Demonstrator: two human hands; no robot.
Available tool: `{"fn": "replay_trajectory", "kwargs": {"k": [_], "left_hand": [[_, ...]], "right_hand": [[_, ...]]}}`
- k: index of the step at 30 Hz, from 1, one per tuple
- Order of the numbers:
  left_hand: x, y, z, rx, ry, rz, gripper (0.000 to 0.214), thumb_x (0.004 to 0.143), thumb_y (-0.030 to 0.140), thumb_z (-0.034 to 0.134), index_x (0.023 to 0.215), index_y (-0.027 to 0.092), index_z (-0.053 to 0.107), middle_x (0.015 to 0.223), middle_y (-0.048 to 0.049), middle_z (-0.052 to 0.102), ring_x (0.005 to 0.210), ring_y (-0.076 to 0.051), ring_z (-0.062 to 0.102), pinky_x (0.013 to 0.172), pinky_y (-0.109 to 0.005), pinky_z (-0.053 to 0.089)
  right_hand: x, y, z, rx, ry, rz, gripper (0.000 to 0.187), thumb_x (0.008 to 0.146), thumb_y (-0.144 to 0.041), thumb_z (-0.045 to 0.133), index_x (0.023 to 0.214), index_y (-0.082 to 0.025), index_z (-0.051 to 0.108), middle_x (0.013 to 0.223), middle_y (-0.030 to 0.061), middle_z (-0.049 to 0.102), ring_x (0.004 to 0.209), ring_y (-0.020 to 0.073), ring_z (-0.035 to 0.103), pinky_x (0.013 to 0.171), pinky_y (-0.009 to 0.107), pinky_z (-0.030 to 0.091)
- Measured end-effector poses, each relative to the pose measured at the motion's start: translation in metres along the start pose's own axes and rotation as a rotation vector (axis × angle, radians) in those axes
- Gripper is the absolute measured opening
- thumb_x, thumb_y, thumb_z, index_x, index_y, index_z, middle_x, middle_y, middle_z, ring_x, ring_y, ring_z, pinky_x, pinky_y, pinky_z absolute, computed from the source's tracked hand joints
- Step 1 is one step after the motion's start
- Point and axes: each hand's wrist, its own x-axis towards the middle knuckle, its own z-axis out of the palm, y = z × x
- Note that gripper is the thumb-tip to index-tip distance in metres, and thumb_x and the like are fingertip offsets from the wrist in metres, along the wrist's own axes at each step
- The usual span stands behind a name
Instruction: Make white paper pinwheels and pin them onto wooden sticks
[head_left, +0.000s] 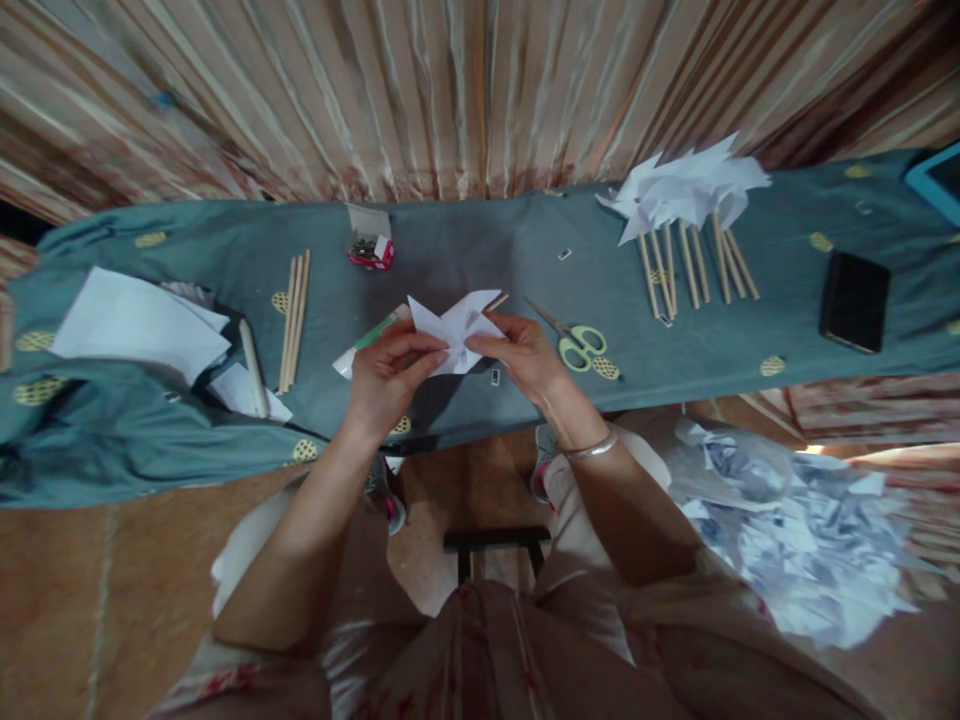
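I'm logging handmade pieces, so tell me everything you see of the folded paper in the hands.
The folded paper is plain white, with pointed corners spreading around a creased middle. The left hand and right hand pinch it from either side, above the teal cloth. The end of a thin stick shows by its upper right corner; whether they touch is unclear.

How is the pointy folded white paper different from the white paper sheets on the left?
The pointy folded white paper looks smaller and creased; the white paper sheets look bigger and smoother. The bare left hand and bare right hand hold the folded paper; the sheets lie untouched. Both are white.
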Motion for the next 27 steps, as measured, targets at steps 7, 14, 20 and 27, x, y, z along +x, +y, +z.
{"fn": "replay_trajectory", "kwargs": {"k": [7, 14, 20, 27], "left_hand": [[0.0, -0.003, 0.006, -0.039, 0.036, -0.029, 0.009, 0.068, 0.027, 0.079, 0.069, 0.021, 0.073, 0.072, -0.0005, 0.069, 0.069, -0.015, 0.064, 0.068, -0.028, 0.054], [0.0, -0.004, 0.011, -0.035, 0.052, -0.088, 0.012, 0.069, 0.03, 0.078, 0.072, 0.019, 0.072, 0.073, -0.001, 0.071, 0.068, -0.015, 0.063, 0.066, -0.027, 0.053], [0.0, -0.003, 0.013, -0.028, 0.085, -0.084, 0.012, 0.07, 0.029, 0.077, 0.071, 0.018, 0.072, 0.072, -0.0005, 0.07, 0.066, -0.013, 0.061, 0.065, -0.025, 0.051], [0.001, -0.003, 0.016, -0.052, 0.103, -0.051, 0.009, 0.067, 0.025, 0.076, 0.069, 0.017, 0.073, 0.069, 0.0002, 0.07, 0.063, -0.012, 0.06, 0.063, -0.023, 0.048]], "right_hand": [[-0.001, 0.001, 0.001, -0.032, -0.031, -0.051, 0.032, 0.059, -0.037, 0.085, 0.085, -0.021, 0.076, 0.089, -0.0016, 0.074, 0.083, 0.016, 0.067, 0.079, 0.03, 0.054], [-0.002, -0.001, 0.003, -0.03, -0.034, -0.094, 0.022, 0.059, -0.035, 0.084, 0.073, -0.021, 0.075, 0.095, -0.0002, 0.072, 0.088, 0.0163, 0.066, 0.082, 0.03, 0.053], [-0.003, -0.002, 0.004, -0.052, -0.037, -0.112, 0.022, 0.059, -0.036, 0.084, 0.069, -0.02, 0.074, 0.096, 0.0008, 0.071, 0.092, 0.0178, 0.065, 0.085, 0.031, 0.053], [-0.001, 0.0, 0.001, -0.117, -0.051, -0.156, 0.022, 0.064, -0.038, 0.083, 0.07, -0.019, 0.073, 0.096, 0.0018, 0.069, 0.094, 0.0189, 0.064, 0.084, 0.033, 0.051]]}}
